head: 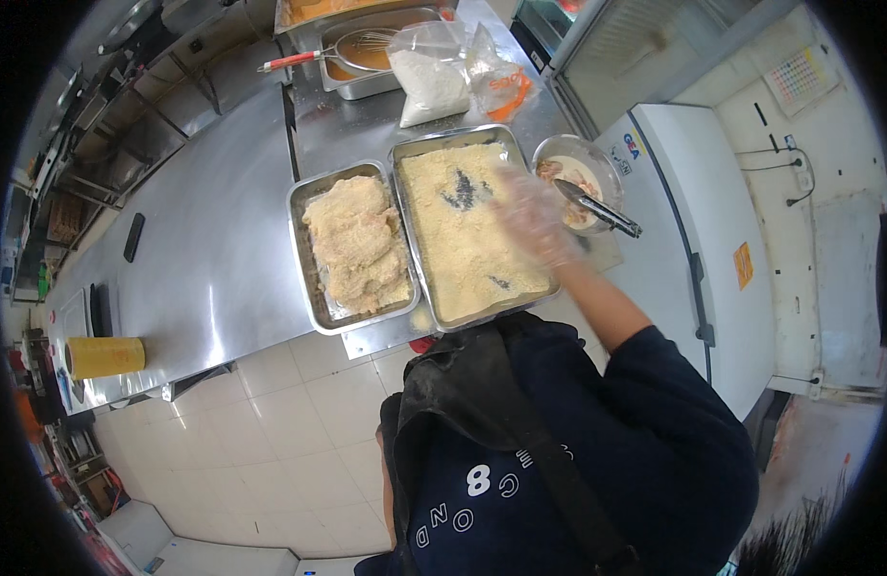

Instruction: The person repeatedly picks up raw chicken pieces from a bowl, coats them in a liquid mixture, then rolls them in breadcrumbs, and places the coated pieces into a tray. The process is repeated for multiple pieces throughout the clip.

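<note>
My right hand (533,216), in a clear plastic glove, is blurred over the right side of a steel tray (422,277) of pale yellow breadcrumbs (451,252). Its fingers are too blurred to show whether they hold anything. Dark bare spots show through the crumbs. To the left, a smaller steel tray (304,288) holds stacked, crumb-coated pieces (357,237), apparently meat. At the right, a clear bowl (616,169) contains raw pieces in creamy liquid, with metal tongs (602,209) resting across it. My left hand is out of view; the left arm hangs beside my body.
Behind the trays stand a bag of white powder (429,83), a crumpled plastic bag (497,83) and a steel pan (375,88) of orange-brown liquid under a red-handled strainer (296,60) with a whisk. A yellow roll (105,358) lies far left. A white freezer (731,252) stands right.
</note>
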Action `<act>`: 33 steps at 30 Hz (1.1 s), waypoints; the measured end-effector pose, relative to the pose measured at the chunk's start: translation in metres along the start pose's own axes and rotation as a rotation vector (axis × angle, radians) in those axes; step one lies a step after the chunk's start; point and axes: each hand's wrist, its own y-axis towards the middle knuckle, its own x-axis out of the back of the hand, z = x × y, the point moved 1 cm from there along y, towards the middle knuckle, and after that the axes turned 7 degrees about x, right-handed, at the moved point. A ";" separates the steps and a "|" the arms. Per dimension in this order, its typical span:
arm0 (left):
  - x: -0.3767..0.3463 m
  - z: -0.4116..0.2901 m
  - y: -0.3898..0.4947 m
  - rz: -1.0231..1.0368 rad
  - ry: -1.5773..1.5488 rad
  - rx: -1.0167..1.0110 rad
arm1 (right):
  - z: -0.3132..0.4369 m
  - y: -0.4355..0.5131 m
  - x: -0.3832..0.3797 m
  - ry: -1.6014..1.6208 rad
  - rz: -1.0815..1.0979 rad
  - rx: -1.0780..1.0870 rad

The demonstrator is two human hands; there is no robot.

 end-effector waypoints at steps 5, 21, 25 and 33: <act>-0.025 -0.044 -0.015 -0.036 -0.081 -0.006 | -0.154 -0.063 0.032 -0.338 0.047 -0.158; -0.235 -0.010 -0.067 -0.121 -0.130 -0.019 | -0.322 -0.035 0.056 0.009 0.428 0.122; -0.277 0.032 -0.074 -0.142 -0.153 -0.017 | -0.315 -0.001 0.056 0.108 0.478 0.228; -0.310 0.059 -0.085 -0.170 -0.061 0.008 | -0.302 0.004 0.067 0.232 0.699 0.048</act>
